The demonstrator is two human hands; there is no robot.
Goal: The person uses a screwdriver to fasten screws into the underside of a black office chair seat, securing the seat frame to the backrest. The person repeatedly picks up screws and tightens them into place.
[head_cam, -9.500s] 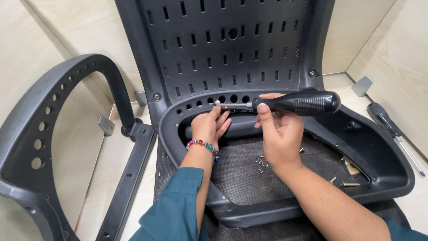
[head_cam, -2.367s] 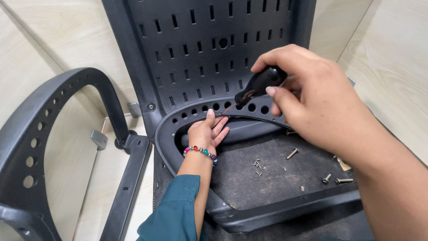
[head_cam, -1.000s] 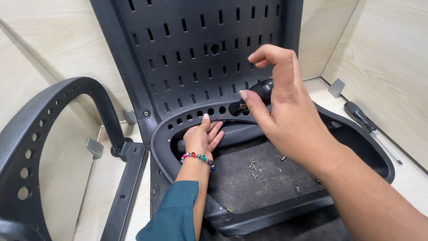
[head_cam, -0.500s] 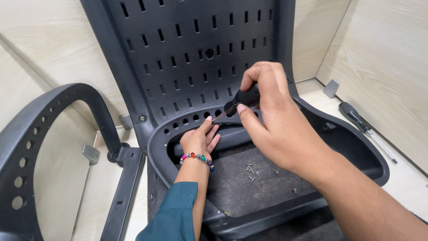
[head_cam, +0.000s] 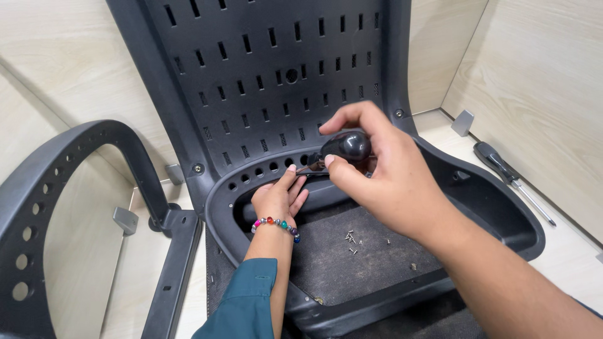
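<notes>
A black plastic chair shell lies in front of me, its slotted backrest [head_cam: 264,69] rising at the far side and its seat pan rim [head_cam: 502,213] curving round to the right. My right hand [head_cam: 383,176] grips the black handle of a screwdriver [head_cam: 345,147], its shaft pointing left at the row of round holes where seat meets back. My left hand [head_cam: 279,198], with a beaded bracelet at the wrist, rests fingers-up on the inner rim, fingertips touching the screwdriver's tip. Several small screws [head_cam: 350,242] lie loose on the dark seat floor.
A detached black armrest [head_cam: 56,188] with round holes stands at the left, its flat bracket [head_cam: 173,270] beside the seat. A second screwdriver [head_cam: 505,172] lies on the light floor at the right. Pale wood-look panels with metal brackets [head_cam: 463,122] surround the spot.
My right hand has turned the screwdriver so the handle's butt faces me and settled lower over it. My left hand stays at the rim, fingers at the tip.
</notes>
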